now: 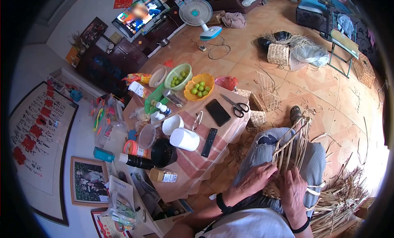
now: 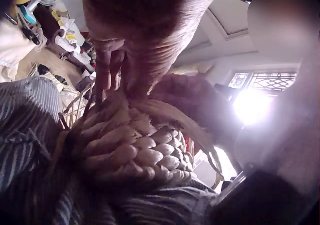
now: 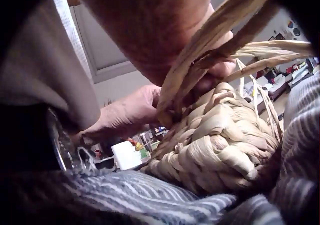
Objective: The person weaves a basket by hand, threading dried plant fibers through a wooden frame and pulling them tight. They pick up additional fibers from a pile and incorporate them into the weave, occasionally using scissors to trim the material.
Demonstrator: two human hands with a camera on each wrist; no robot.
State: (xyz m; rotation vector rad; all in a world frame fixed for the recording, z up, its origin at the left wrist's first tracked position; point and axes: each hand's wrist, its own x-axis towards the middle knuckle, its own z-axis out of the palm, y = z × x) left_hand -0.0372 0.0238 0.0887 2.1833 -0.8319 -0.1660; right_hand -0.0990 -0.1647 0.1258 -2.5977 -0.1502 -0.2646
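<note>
A partly woven straw basket [image 3: 215, 145] rests on the person's lap, thick plaited rows on its side and long loose strands [image 1: 293, 145] rising from it toward the knees. The left hand [image 1: 262, 176] grips the basket's edge, fingertips down against the weave. In the left wrist view, that hand [image 2: 145, 40] is above the plaited wall [image 2: 145, 150], and a flat strip [image 2: 175, 115] trails off to the right. Close beside it, the right hand [image 1: 293, 188] pinches a straw strip [image 3: 187, 80] at the rim; its fingertips are partly hidden behind the strip.
Loose straw [image 1: 340, 201] lies in a heap at the person's right. A cloth-covered table [image 1: 193, 172] at the left holds scissors [image 1: 238, 106], a phone [image 1: 218, 112], a remote [image 1: 209, 142], a white canister [image 1: 184, 139] and fruit bowls. Woven baskets [image 1: 278, 54] and straw scraps are on the tiled floor.
</note>
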